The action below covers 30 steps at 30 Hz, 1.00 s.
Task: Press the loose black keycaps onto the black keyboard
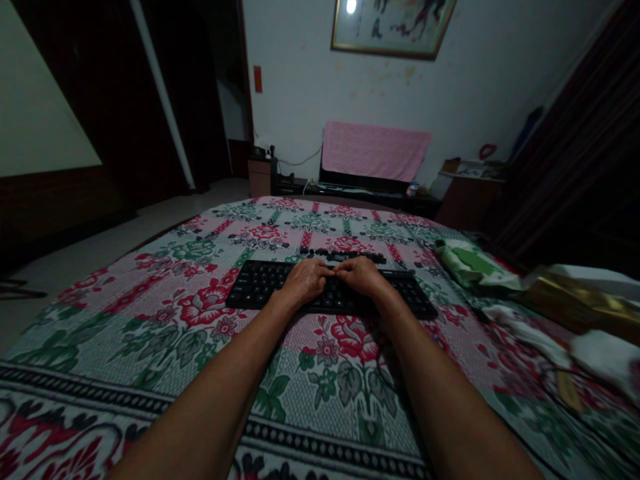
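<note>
The person's left forearm (210,393) and right forearm (440,387) are closest, on the near side of the black computer keyboard (340,301). The keyboard lies flat on a flowered cloth (165,320). The left hand (306,280) and right hand (359,275) rest on its middle, with bent fingers meeting near its back edge. I cannot tell if they pinch anything. Small black pieces (343,255), maybe loose key caps, sit in a row just behind the keyboard. A green-and-white packet (467,260) is off its right end. The keyboard looks light, hard and stiff; its two short ends should be good to hold. The little pieces may slip, so pinch their sides.
</note>
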Each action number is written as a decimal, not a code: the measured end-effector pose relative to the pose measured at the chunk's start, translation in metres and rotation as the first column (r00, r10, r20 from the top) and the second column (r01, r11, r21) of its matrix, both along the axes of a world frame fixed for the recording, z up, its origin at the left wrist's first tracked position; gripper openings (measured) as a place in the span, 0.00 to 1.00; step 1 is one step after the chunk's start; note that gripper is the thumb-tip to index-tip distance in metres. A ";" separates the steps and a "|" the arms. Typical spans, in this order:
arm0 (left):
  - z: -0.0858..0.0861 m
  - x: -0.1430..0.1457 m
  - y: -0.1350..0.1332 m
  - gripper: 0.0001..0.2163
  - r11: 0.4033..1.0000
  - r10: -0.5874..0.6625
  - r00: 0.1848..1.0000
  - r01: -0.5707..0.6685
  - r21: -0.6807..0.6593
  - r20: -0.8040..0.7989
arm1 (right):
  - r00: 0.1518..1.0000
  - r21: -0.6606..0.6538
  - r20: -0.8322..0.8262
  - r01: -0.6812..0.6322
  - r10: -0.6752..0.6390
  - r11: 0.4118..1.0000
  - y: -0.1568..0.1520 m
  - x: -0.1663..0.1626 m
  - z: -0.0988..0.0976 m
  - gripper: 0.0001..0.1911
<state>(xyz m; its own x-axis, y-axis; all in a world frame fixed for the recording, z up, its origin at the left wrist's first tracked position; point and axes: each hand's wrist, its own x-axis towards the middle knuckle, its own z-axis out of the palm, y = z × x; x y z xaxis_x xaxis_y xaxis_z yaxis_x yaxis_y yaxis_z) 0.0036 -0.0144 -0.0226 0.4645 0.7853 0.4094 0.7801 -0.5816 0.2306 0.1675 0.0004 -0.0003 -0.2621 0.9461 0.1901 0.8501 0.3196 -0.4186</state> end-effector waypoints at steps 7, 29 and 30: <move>-0.001 0.000 0.002 0.17 1.000 -0.016 1.000 0.016 -0.011 -0.023 | 0.999 0.021 0.034 0.033 -0.034 0.999 0.000 0.002 0.000 0.09; 0.009 0.000 0.001 0.16 0.991 0.126 0.990 -0.122 -0.056 0.067 | 0.989 0.218 0.086 0.103 -0.124 0.970 0.024 0.004 -0.008 0.13; 0.009 0.000 0.000 0.16 0.989 0.136 0.988 -0.131 -0.062 0.073 | 0.987 0.217 0.105 0.098 -0.123 0.971 0.028 0.003 -0.008 0.13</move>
